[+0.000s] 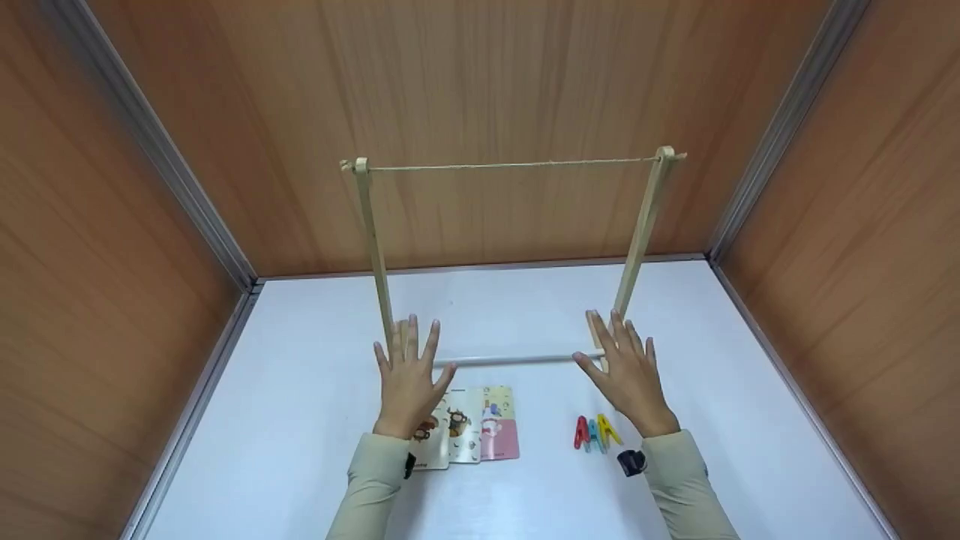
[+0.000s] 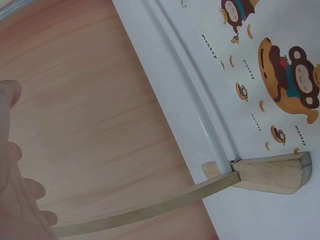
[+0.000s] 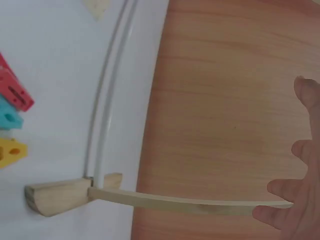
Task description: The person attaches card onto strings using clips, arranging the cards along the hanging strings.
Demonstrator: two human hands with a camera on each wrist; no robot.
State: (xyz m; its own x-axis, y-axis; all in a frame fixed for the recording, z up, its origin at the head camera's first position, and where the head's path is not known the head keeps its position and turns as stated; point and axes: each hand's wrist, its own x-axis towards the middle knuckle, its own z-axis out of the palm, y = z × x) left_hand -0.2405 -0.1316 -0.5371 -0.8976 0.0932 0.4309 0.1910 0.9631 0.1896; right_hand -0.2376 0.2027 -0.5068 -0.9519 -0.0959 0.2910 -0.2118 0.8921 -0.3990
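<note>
Fingers spread, my left hand [image 1: 409, 386] hovers palm down in front of the left post of a wooden frame, holding nothing. My right hand [image 1: 630, 375] is spread the same way by the right post [image 1: 643, 225]. Between the two posts runs a string [image 1: 510, 164] at the top and a white rod [image 1: 517, 359] low down. Several printed cards [image 1: 499, 424] overlap below the rod, partly hidden by my left hand; monkey pictures show on a card [image 2: 285, 85] in the left wrist view. Left of my right wrist lie red [image 1: 581, 433], blue [image 1: 595, 435] and yellow [image 1: 609, 429] clothespins.
A white tabletop [image 1: 525, 495] carries everything. Wood-grain panels [image 1: 510, 90] rise at the back and both sides, joined by grey metal edging [image 1: 780, 120]. Wooden feet [image 2: 275, 172] support the frame on the table.
</note>
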